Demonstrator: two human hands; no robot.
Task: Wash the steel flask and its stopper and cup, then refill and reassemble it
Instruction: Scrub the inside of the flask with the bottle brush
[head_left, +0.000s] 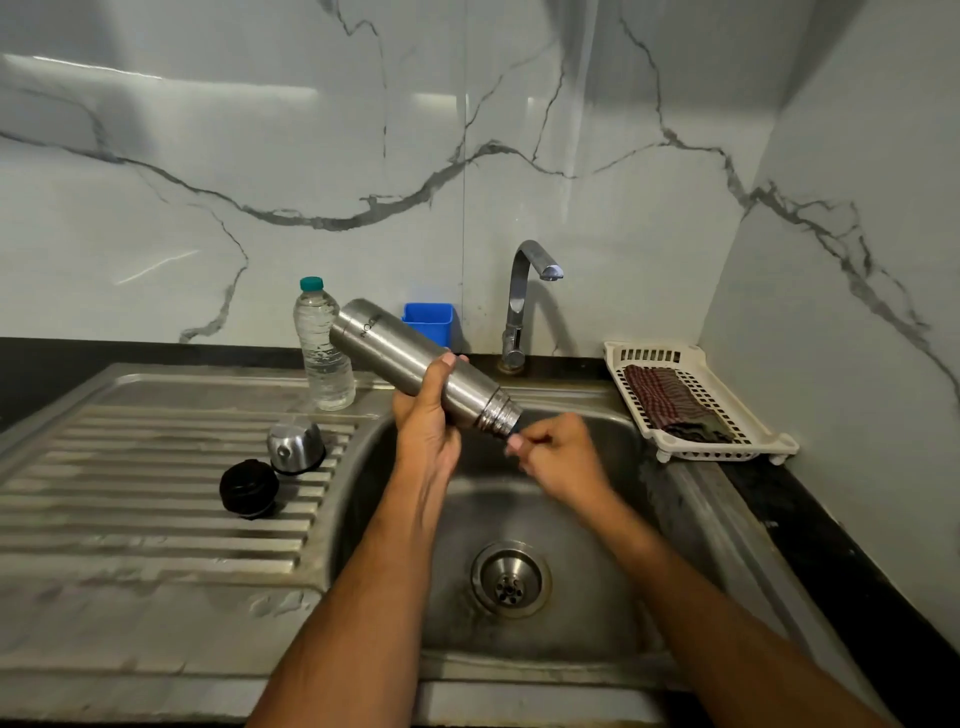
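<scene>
Steel drainboard (130, 519) w/ cup (294, 439), black stopper (248, 488), water bottle (322, 348); counter (810, 499) w/ white basket (696, 405).

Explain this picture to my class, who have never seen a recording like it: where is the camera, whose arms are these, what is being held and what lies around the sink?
There is no machine here. One wide-angle camera sits on a person's head, looking down at their bare arms. The left hand has its grip round the steel flask, tilted mouth-down over the sink. The right hand is at the flask's open mouth, fingers curled; whether it holds anything is unclear. On the ribbed draining board lie the black stopper and the steel cup, with a plastic water bottle behind. The tap shows no water. A white tray holds a folded cloth.
</scene>
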